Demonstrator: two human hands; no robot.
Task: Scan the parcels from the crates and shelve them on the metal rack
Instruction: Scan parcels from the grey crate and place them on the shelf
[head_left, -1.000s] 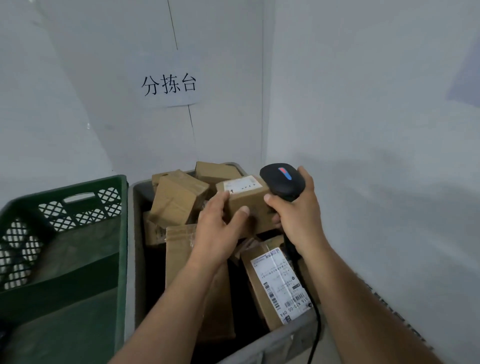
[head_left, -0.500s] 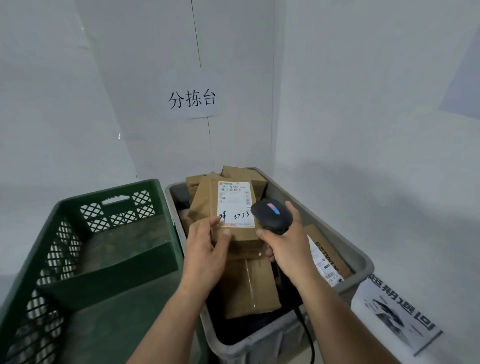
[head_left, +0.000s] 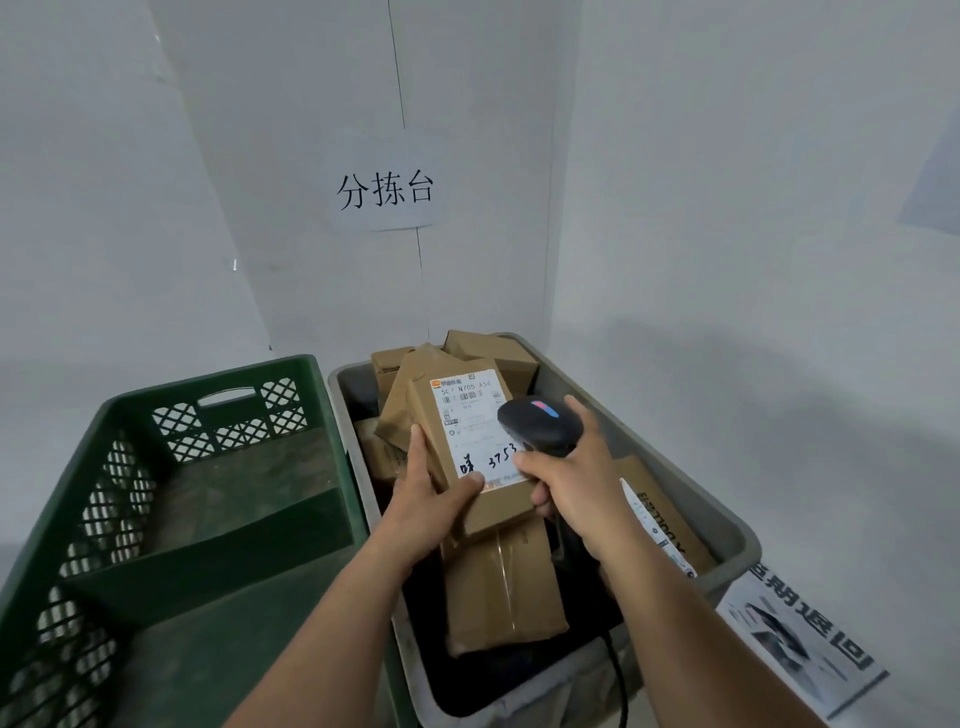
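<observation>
The left hand is pinching the parcel by its lower edge, while the right hand is gripping the scanner just beside its label.

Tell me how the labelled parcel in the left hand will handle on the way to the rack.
The parcel would probably be stiff: its cardboard edges look straight and square. It is likely light for its size, since the left hand holds it up by its lower end. Flat faces mean it should not roll.
</observation>
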